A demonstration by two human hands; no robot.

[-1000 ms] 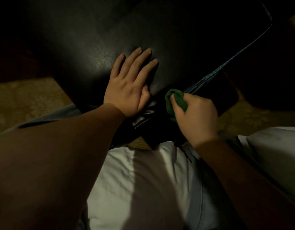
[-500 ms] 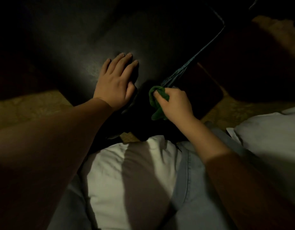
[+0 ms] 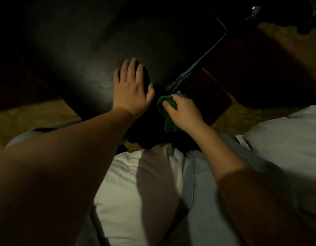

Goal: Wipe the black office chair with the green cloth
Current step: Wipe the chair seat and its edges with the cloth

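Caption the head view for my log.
Left hand rests flat on the black office chair; right hand grips the green cloth.

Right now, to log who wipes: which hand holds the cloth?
The right hand: it grips the cloth, while the left hand lies flat on the chair.

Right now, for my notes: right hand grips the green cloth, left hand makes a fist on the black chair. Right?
No: the head view shows the left hand lying flat on the black chair; the right hand grips the green cloth.
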